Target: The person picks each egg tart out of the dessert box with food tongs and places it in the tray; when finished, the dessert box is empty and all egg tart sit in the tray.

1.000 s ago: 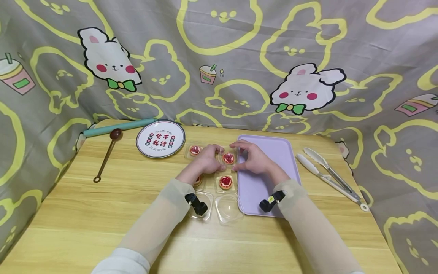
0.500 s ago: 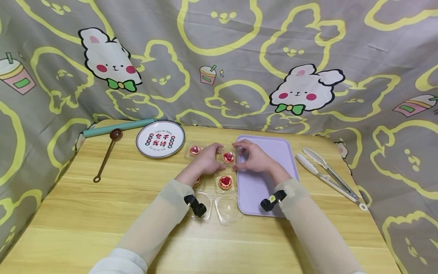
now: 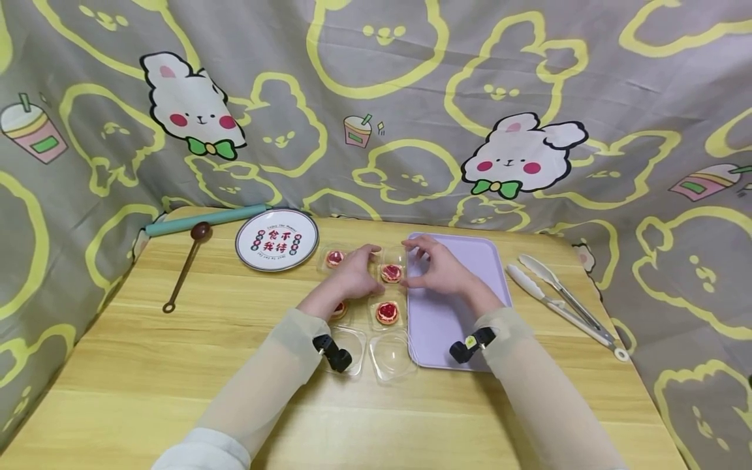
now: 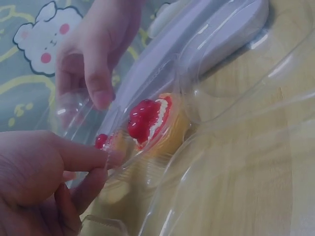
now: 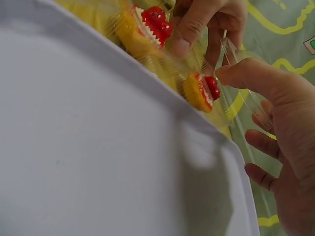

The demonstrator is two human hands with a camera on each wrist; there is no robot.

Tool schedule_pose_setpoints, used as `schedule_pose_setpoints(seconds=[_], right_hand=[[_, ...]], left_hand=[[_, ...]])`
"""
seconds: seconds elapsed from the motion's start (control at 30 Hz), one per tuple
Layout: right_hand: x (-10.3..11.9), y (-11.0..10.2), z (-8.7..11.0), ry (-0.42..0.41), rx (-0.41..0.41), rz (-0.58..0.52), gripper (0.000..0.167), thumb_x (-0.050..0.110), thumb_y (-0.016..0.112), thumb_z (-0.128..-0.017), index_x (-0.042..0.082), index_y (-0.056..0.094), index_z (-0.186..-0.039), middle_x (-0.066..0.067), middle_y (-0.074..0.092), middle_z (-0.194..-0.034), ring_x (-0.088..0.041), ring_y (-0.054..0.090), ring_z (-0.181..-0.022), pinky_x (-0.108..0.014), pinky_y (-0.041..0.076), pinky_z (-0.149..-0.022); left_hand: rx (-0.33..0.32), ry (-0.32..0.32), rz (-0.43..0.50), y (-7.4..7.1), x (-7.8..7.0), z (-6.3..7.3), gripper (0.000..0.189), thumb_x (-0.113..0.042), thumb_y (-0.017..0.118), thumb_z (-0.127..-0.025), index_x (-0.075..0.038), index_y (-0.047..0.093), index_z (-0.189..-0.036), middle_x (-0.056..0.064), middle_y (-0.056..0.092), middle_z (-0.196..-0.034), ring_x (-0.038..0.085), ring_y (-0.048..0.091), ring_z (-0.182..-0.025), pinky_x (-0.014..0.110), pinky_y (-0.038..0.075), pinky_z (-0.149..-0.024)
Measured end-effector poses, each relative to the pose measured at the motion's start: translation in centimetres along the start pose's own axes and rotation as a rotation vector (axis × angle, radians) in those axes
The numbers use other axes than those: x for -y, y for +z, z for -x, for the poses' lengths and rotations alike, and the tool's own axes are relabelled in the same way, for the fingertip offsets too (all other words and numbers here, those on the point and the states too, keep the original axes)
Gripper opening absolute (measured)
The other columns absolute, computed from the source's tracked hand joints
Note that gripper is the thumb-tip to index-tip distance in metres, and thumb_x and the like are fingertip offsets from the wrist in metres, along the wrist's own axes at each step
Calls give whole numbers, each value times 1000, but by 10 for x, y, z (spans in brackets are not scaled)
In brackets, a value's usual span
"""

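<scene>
Both hands are at a small hinged clear plastic box around a red-topped tart [image 3: 391, 273], in the back row left of the lilac tray. Its clear lid [image 3: 393, 256] stands tilted up behind the tart. My left hand [image 3: 355, 274] pinches the box's left edge between thumb and fingers. On the other side, my right hand [image 3: 437, 267] has thumb and fingers around the lid's right edge, over the tray's left rim. In the left wrist view, a nearer tart [image 4: 150, 123] sits in its own clear box.
More boxed tarts stand beside it: a front-right tart [image 3: 387, 313] and a back-left tart [image 3: 335, 259]. Clear plastic lids [image 3: 392, 356] lie in front. The lilac tray [image 3: 458, 339] is at right, then tongs [image 3: 564, 303]. A plate [image 3: 277, 239], brown spoon [image 3: 190, 261] and green rolling pin [image 3: 205, 220] lie left.
The back-right box's lid has lifted and tilted away from over the tart. The right hand has shifted slightly right; the left hand has barely moved.
</scene>
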State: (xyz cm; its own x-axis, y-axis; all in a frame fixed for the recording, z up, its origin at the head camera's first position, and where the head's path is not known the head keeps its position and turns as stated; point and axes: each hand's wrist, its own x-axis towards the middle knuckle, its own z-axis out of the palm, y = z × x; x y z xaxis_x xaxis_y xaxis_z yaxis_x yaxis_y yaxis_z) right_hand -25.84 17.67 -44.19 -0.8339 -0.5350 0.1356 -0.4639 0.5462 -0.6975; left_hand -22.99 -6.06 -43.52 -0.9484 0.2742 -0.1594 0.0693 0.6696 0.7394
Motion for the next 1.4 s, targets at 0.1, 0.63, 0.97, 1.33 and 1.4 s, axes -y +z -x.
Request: schedule_pose_setpoints(seconds=[0.1, 0.63, 0.97, 1.33, 1.4], right_hand=[[4, -1, 2, 2, -5, -18, 81, 18, 98, -73, 4, 62, -144, -18, 63, -128, -30, 58, -109, -48, 51, -91], [34, -11, 21, -16, -8, -116, 80, 15, 96, -76, -4, 59, -144, -19, 70, -119, -25, 63, -97, -51, 55, -90], [52, -7, 33, -72, 27, -187, 81, 11, 95, -76, 5, 60, -148, -17, 72, -109, -24, 65, -89, -48, 57, -83], [60, -1, 47, -87, 19, -421, 83, -4, 88, -84, 2, 49, -156, -27, 73, -113, -24, 69, -77, -29, 58, -70], [60, -1, 50, -87, 21, -436, 81, -5, 87, -84, 2, 49, -156, -26, 74, -115, -24, 70, -79, -28, 58, -69]], left_hand=[[-13, -1, 1, -2, 2, 0, 96, -10, 93, -75, -9, 45, -158, 13, 60, -142, 33, 58, -128, 47, 45, -113], [-62, 206, 292, -19, 6, 37, 56, -25, 64, -108, -11, 45, -159, 14, 64, -139, 34, 73, -69, 47, 62, -64], [76, 333, 396, -22, 4, 55, 86, -21, 86, -92, -14, 39, -164, 16, 70, -130, 52, 66, -70, 28, 51, -49], [68, 318, 449, -25, 5, 64, 85, -14, 87, -91, -15, 42, -163, 4, 73, -119, 57, 62, -71, 24, 45, -47], [73, 314, 442, -26, 6, 65, 85, -14, 86, -91, -15, 41, -163, 3, 72, -119, 56, 62, -71, 24, 45, -47]])
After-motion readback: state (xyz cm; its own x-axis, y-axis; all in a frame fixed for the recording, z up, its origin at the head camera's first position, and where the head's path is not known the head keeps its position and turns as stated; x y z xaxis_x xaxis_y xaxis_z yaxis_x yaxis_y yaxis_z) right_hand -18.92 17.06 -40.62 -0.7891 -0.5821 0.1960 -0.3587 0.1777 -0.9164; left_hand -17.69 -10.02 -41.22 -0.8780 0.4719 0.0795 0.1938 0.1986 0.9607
